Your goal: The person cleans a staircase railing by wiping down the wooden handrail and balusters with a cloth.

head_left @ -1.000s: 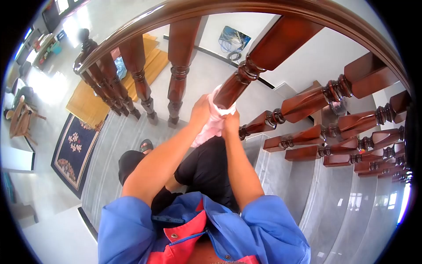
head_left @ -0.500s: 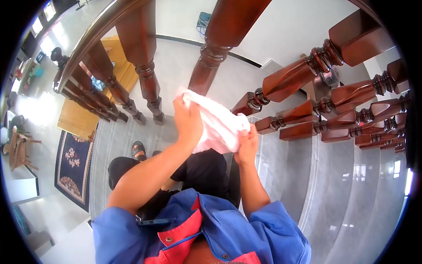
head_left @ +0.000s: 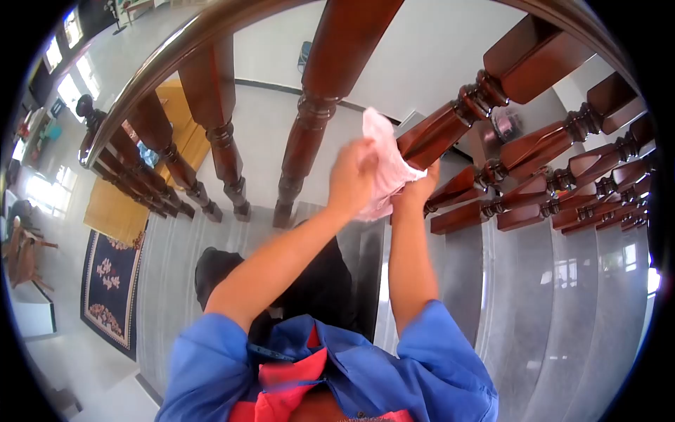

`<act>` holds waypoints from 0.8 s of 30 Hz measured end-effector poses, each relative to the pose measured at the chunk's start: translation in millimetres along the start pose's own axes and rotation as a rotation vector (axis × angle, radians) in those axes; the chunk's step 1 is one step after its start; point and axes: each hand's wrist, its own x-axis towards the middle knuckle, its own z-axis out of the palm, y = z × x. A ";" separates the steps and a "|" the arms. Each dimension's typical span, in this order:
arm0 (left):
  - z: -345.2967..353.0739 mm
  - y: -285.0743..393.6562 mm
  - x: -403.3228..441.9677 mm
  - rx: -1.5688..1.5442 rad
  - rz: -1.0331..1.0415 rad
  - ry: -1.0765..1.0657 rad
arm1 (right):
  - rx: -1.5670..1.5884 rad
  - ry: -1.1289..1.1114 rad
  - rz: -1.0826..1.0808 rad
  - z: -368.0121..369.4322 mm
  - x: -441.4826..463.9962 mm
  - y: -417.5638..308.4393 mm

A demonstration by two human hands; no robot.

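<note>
A pink cloth lies around the lower part of a dark red wooden baluster. My left hand grips the cloth on its left side, with the fingers bent into it. On the right, my right hand is closed on the cloth close to the same baluster, its fingers partly hidden behind the cloth and wood. Left of my hands stands another baluster, which neither hand touches.
A curved wooden handrail arches over the balusters. Grey stone steps descend or rise at the right. Yellow boards, a dark patterned rug and a wooden chair are at the left.
From the first baluster, both hands and the cloth have moved right to the neighbouring one. The cloth, stretched between my hands half a second ago, is now bunched against the wood. The view has shifted.
</note>
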 end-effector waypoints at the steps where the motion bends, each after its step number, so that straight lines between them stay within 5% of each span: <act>1: 2.0 4.1 -4.8 0.010 0.024 -0.103 | 0.098 -0.119 0.040 4.2 1.2 1.4; 3: 6.7 20.0 -15.5 -0.091 -0.020 -0.155 | -0.869 -0.072 -0.100 9.5 -3.6 3.2; 7: 4.8 35.6 -11.8 -0.168 0.171 -0.113 | 0.183 -0.405 0.177 -13.8 -37.5 -9.9; 11: 2.6 8.8 11.9 -0.127 0.005 -0.291 | -0.036 -0.451 -0.058 -37.0 -49.0 24.3; 13: 9.2 -4.1 17.4 -0.453 -0.346 -0.402 | -0.623 -0.290 -0.427 -6.9 -67.0 18.2; 14: 13.9 -6.3 15.1 -0.513 -0.359 -0.329 | -0.626 -0.286 -0.435 -9.6 -65.7 17.6; 15: 13.1 0.2 13.3 -0.518 -0.352 -0.332 | -0.720 -0.257 -0.486 -14.1 -62.4 19.1; 17: 3.7 17.6 5.9 -0.027 -0.303 -0.160 | -0.809 -0.233 -0.545 -14.8 -60.7 14.7; 21: 5.0 43.8 0.0 -0.113 0.007 0.109 | -0.548 -0.161 -0.522 -7.3 -59.9 -14.0; 24: 5.5 79.8 14.5 -0.172 0.092 0.108 | -0.520 -0.202 -0.669 16.2 -46.4 -51.8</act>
